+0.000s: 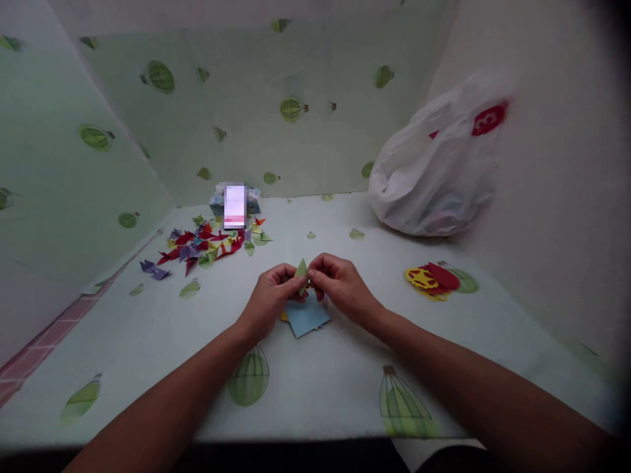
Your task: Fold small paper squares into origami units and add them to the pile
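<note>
Between both hands is a small piece of folded green paper [302, 268], its pointed tip upward. My left hand [277, 289] pinches it from the left, thumb across its lower part. My right hand [336, 279] has its thumb and fingertips closed on the right edge of the same paper. Just below the hands, a blue square sheet of paper [308, 317] lies on the table, on top of other coloured sheets whose yellow and purple edges peek out. The lower fingertips of both hands are partly hidden behind the green paper and the thumbs.
A heap of folded paper figures [204, 243] in several colours lies at the back left. Behind it, a phone [234, 206] leans upright against a patterned box [254, 200]. A white plastic bag [434, 177] stands at the back right, with yellow and red cut-outs [434, 280] before it.
</note>
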The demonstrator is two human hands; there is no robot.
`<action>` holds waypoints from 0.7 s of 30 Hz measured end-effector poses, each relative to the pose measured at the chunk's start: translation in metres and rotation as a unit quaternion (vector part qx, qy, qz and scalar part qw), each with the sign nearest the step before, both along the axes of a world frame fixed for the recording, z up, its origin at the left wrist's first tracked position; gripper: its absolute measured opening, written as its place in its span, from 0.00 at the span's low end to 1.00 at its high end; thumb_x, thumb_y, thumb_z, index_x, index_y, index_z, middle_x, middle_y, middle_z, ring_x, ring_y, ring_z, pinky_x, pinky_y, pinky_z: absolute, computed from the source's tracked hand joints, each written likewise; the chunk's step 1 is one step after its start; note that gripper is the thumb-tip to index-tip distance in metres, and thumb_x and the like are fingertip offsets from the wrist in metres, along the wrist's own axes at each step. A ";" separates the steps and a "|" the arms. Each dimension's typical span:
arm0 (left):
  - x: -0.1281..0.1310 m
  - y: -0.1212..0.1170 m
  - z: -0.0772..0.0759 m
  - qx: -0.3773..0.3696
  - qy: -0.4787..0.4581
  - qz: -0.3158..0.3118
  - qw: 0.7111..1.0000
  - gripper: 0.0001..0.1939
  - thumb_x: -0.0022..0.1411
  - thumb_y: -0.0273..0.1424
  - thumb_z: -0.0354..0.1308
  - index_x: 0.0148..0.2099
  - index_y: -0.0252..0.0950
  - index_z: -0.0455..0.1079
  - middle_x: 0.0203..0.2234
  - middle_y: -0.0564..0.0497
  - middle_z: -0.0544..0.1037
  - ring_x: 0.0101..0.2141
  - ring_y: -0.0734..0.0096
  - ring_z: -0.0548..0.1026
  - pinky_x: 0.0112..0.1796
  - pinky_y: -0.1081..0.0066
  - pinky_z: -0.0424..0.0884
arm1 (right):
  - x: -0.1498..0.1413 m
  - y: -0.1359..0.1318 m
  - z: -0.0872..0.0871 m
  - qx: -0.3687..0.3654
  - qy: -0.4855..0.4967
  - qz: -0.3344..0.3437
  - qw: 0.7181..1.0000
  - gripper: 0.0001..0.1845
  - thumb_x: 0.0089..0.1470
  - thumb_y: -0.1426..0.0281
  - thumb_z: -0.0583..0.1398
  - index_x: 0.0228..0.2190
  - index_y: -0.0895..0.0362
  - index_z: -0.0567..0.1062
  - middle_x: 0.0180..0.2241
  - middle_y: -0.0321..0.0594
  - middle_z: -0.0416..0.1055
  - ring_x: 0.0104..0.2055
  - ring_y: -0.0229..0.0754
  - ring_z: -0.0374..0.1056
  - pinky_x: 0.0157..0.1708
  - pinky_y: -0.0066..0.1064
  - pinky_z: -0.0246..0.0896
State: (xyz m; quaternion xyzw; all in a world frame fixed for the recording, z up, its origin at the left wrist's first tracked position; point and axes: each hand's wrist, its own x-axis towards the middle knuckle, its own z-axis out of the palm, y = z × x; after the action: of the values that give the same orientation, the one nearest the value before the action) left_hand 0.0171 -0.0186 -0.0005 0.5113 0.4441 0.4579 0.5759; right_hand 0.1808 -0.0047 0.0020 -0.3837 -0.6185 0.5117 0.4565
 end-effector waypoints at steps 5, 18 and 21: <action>-0.001 0.000 0.002 0.018 0.019 0.021 0.999 0.15 0.54 0.40 0.68 0.33 0.32 0.74 0.25 0.52 0.75 0.27 0.75 0.72 0.31 0.73 0.69 | -0.002 0.000 -0.002 0.023 0.013 -0.012 1.000 0.07 0.53 0.66 0.61 0.32 0.56 0.68 0.21 0.28 0.65 0.19 0.32 0.62 0.19 0.26 0.59; 0.000 -0.001 0.006 -0.016 -0.017 0.016 1.000 0.11 0.55 0.36 0.66 0.36 0.33 0.79 0.27 0.50 0.79 0.30 0.72 0.77 0.34 0.72 0.74 | 0.001 0.002 -0.001 0.026 -0.013 -0.016 0.999 0.05 0.53 0.67 0.60 0.30 0.57 0.70 0.23 0.31 0.68 0.20 0.33 0.63 0.20 0.27 0.59; 0.000 0.000 0.006 -0.017 -0.015 0.022 0.999 0.12 0.55 0.36 0.66 0.38 0.32 0.78 0.29 0.49 0.80 0.31 0.71 0.78 0.34 0.72 0.74 | 0.001 0.002 -0.002 0.015 -0.007 -0.007 1.000 0.06 0.53 0.66 0.60 0.31 0.57 0.70 0.23 0.32 0.68 0.19 0.33 0.63 0.19 0.28 0.59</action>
State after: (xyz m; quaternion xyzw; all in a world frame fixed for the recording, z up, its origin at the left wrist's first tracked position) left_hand 0.0171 -0.0189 0.0052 0.4844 0.4540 0.4707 0.5810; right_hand 0.1818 -0.0022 -0.0005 -0.3850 -0.6261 0.4966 0.4618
